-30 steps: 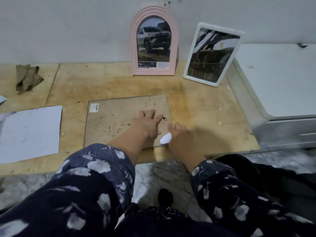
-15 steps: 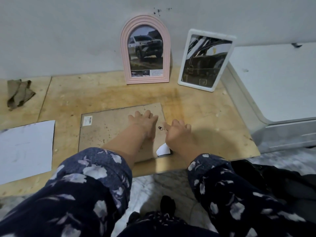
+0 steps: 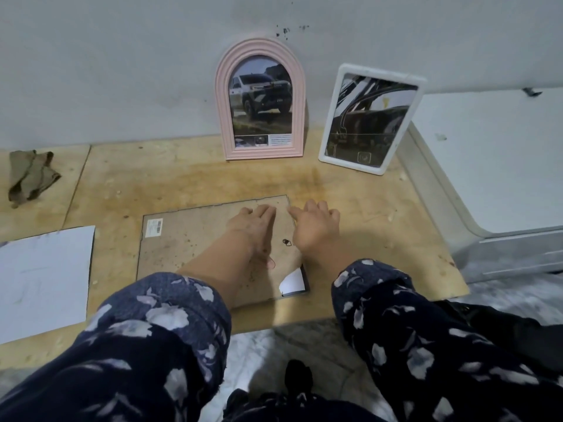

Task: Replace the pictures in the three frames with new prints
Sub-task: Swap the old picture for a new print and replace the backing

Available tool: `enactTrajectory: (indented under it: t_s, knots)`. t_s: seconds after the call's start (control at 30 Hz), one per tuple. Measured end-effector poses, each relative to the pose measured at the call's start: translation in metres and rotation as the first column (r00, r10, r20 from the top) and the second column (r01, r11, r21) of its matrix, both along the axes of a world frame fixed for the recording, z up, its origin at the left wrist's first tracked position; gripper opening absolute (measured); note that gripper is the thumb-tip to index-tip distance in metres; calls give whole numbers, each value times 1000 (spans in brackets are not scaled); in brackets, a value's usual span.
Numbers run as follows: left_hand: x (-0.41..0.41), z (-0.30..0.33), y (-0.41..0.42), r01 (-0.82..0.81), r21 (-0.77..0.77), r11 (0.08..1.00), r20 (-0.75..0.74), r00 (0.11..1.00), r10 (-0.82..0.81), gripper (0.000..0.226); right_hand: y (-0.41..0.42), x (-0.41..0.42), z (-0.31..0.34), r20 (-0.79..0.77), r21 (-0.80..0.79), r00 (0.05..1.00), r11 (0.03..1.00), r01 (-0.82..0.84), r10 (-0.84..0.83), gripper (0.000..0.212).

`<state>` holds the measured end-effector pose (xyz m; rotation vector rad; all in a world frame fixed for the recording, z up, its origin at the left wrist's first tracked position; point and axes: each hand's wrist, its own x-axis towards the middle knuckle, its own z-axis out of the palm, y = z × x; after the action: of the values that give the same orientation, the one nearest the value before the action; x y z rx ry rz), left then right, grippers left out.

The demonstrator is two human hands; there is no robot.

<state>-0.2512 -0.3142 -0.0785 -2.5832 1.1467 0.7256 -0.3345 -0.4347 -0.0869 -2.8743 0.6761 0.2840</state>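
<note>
The backing board could crack or the glass under it slip if the left hand [image 3: 254, 226], fingers straight and flat on the board, presses unevenly while the right hand [image 3: 316, 226], fingers loosely spread, works at the far right edge. The face-down frame [image 3: 189, 248] lies at centre frame on the table [image 3: 350, 190]; its stained brown back carries a barcode sticker, a small hanger and a white print corner [image 3: 292, 283] peeking out lower right.

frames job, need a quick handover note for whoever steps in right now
Left hand: open, flat on the backing of the face-down frame.
Right hand: open, fingers at that frame's far right edge.
Pink arched frame and white frame lean on the wall, each showing a vehicle print.
White sheet lies to the left.
Left: the face-down frame, white paper showing at its near right corner.
</note>
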Motion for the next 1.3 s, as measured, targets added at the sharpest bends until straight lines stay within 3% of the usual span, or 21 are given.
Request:
enactTrajectory:
  t_s: [0.2, 0.33, 0.53, 0.67, 0.83, 1.07, 1.17, 1.3]
  knots:
    - [8, -1, 0, -37, -47, 998, -63, 997, 34, 124, 2, 9, 1, -159, -47, 982, 993, -109, 100, 48]
    - [12, -1, 14, -84, -116, 990, -156, 986, 65, 122, 4, 28, 15, -119, -91, 982, 984, -156, 145, 46]
    - [26, 3, 72, -439, -83, 894, -35, 898, 438, 89, 39, 44, 12, -85, 58, 945, 948, -311, 316, 58]
    - [37, 2, 116, -530, -29, 847, 20, 847, 531, 87, 71, 61, 11, -92, 100, 907, 910, -402, 410, 62]
    - [39, 6, 137, -519, 9, 855, -6, 855, 519, 100, 97, 76, 9, -169, 185, 874, 886, -426, 455, 69]
    - [41, -7, 146, -470, -26, 883, 72, 880, 470, 110, 102, 75, -7, -222, 248, 879, 896, -369, 423, 69]
    - [41, -13, 151, -458, -82, 885, 64, 884, 463, 107, 99, 70, -9, -168, 249, 894, 896, -369, 415, 67]
    - [30, -13, 163, -502, -235, 833, 105, 838, 535, 96, 81, 50, -7, 76, 122, 945, 938, -325, 317, 54]
